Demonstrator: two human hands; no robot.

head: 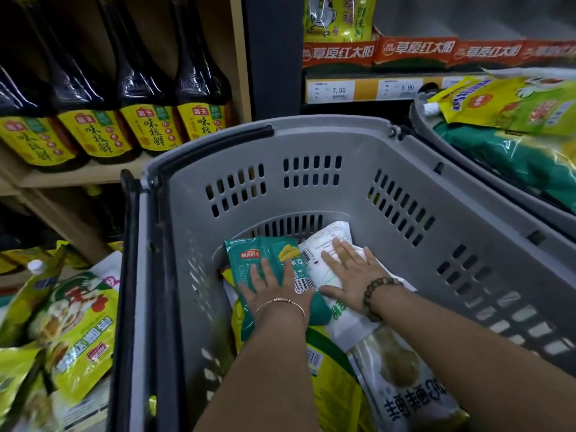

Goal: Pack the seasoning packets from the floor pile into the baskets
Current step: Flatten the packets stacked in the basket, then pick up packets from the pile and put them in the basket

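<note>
Head view shows the left hand flat on a green packet, the right hand flat on a white packet, fingers spread wide, down in the grey basket, with the floor pile nearer the left hand.

Item 1, left hand: thin rose-gold bangle round the wrist, single plain band.
Item 2, right hand: bracelet of round dark-brown beads, single strand, round the wrist.
Both forearms bare.
</note>
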